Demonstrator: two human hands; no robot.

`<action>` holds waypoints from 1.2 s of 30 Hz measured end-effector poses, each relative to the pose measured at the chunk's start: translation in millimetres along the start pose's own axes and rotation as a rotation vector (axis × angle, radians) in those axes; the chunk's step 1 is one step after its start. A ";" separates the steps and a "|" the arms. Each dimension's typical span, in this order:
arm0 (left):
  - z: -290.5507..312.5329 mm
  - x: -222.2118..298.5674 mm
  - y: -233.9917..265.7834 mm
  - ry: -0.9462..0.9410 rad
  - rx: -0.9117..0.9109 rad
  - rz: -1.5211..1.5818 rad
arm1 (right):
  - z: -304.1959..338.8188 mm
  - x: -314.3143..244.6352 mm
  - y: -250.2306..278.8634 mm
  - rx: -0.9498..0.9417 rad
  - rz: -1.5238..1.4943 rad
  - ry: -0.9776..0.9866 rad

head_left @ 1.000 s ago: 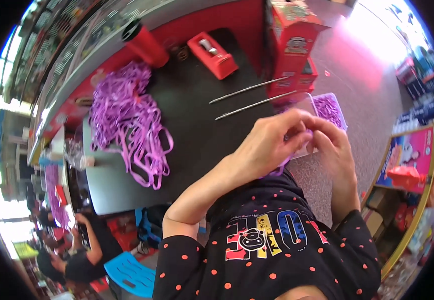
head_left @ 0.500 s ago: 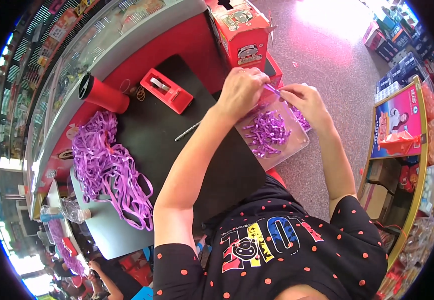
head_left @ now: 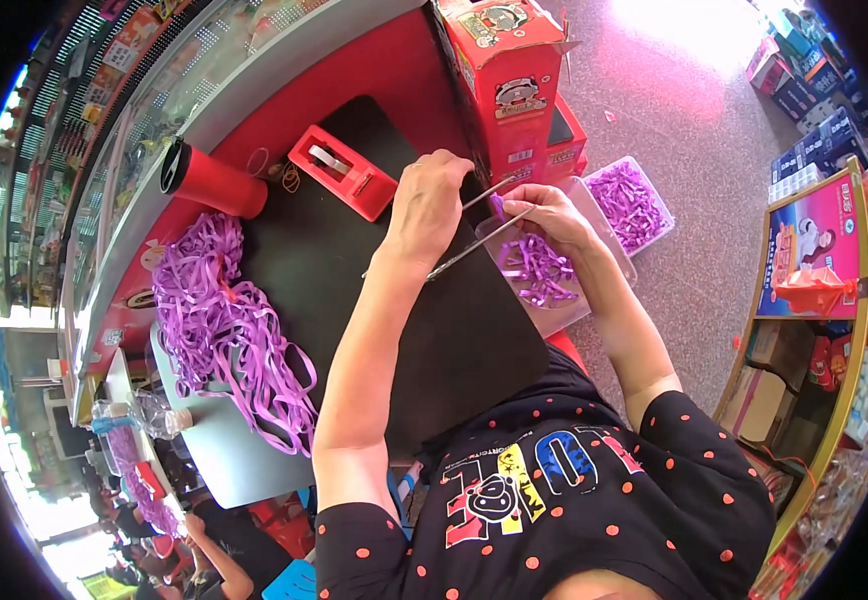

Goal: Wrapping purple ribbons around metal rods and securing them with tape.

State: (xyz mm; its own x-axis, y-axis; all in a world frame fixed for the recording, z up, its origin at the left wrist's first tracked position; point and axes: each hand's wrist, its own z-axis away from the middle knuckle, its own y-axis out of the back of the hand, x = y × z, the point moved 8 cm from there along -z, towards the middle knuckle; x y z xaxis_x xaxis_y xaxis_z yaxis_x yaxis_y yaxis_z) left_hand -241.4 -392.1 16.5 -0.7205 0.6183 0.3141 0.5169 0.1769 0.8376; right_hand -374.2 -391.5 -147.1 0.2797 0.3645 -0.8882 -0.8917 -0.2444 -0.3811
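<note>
My left hand is over the black tabletop, its fingers closed and their tips hidden. Two thin, nearly parallel metal rods run up and rightward from beneath it toward my right hand. Closed in a pinch, my right hand holds a short purple ribbon; rod tips reach its fingers. I cannot tell if my left hand grips a rod. Below my right hand, a clear tray holds short purple ribbon pieces. A large tangle of long purple ribbon lies at the left.
A red tape dispenser, rubber bands and a red tumbler are at the table's far side. Red boxes stand beyond my hands. Another clear box of purple pieces is right of the tray. Someone's arm shows lower left.
My left hand has moved left and nearer, away from my right hand. My right hand has shifted left and down. Rods now span between the hands, and the second box shows more fully.
</note>
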 end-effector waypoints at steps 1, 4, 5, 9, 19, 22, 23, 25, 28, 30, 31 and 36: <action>2.4 -2.2 6.1 0.084 0.046 0.074 | -0.3 0.3 -1.0 0.024 -0.024 0.015; 9.5 -3.9 2.4 0.205 0.053 0.186 | -0.7 -1.5 -6.6 0.052 0.037 0.081; 11.9 -2.9 0.8 0.205 0.055 0.187 | 1.0 -2.6 -8.4 0.052 0.039 0.081; 21.7 -6.5 3.8 0.272 0.220 0.312 | 9.8 -6.9 5.0 0.199 -0.121 0.121; 31.8 -2.7 -0.3 0.262 0.328 0.445 | 11.6 -31.5 6.9 0.186 -0.029 0.332; 31.3 -4.0 0.0 0.284 0.322 0.467 | 14.1 -28.7 6.0 0.185 0.027 0.325; 30.3 -3.3 -1.0 0.272 0.302 0.465 | 12.4 -22.4 6.3 0.171 -0.009 0.280; 29.7 -5.4 -3.6 0.262 0.282 0.463 | 10.0 -15.4 4.4 0.157 -0.044 0.234; 29.8 -7.2 -8.6 0.205 0.263 0.404 | 7.8 -13.7 -1.9 0.165 -0.042 0.251; 30.1 -11.4 -13.9 0.242 0.222 0.394 | 4.5 -9.4 -2.7 0.153 -0.042 0.237; 30.1 -11.2 -14.2 0.242 0.223 0.395 | 3.2 -8.6 -4.5 0.143 -0.043 0.225; 30.0 -5.3 -14.8 0.167 0.252 0.237 | 4.6 -9.4 -19.4 0.114 -0.007 0.264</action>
State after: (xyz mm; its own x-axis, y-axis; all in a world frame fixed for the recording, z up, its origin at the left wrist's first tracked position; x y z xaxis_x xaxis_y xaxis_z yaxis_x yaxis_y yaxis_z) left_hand -231.4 -375.0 -11.0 -0.6224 0.5347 0.5716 0.7604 0.2398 0.6036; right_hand -361.2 -386.1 -130.2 0.3556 0.1159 -0.9274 -0.9194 -0.1349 -0.3694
